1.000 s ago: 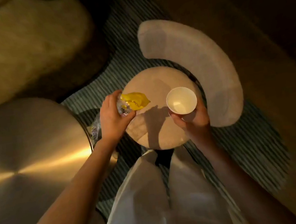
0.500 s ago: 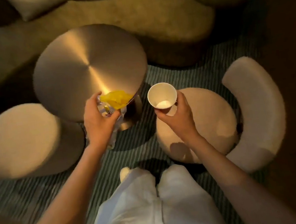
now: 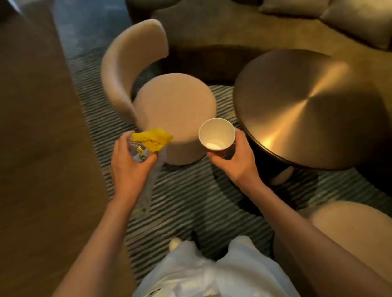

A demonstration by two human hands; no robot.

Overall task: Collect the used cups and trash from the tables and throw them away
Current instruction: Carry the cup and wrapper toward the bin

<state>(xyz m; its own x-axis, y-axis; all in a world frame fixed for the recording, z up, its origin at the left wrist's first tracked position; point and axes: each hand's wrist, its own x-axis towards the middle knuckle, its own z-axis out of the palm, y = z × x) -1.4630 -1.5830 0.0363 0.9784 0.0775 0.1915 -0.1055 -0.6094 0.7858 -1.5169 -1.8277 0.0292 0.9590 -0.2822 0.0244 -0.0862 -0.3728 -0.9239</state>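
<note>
Sofa (image 3: 236, 30) with pale cushions fills the upper right of the frame. Round brushed-metal table (image 3: 309, 108) sits right of centre; nothing visible on its top. Striped rug (image 3: 196, 198) runs under the furniture. Curved-back chair (image 3: 172, 106) stands at upper centre, a second round seat (image 3: 367, 245) at lower right.

Left hand (image 3: 130, 167), centre-left, has fingers curled round a bundle of trash: a clear plastic wrapper (image 3: 150, 186) trailing down below the wrist and a yellow packet (image 3: 152, 139) sticking out at the top, overlapping the chair seat's near edge in the picture. Right hand (image 3: 235, 158), just right of centre, grips a white paper cup (image 3: 216, 134) from below and the side, upright, mouth open to the camera; inside looks near empty, pale patch at the bottom. Cup is held in the air between chair and table, touching neither.

Judgement: collection step is in hand, both hands loaded. No bin in view. Next move calls for finding a bin while keeping the cup level and the loose wrapper tail from snagging or slipping.
</note>
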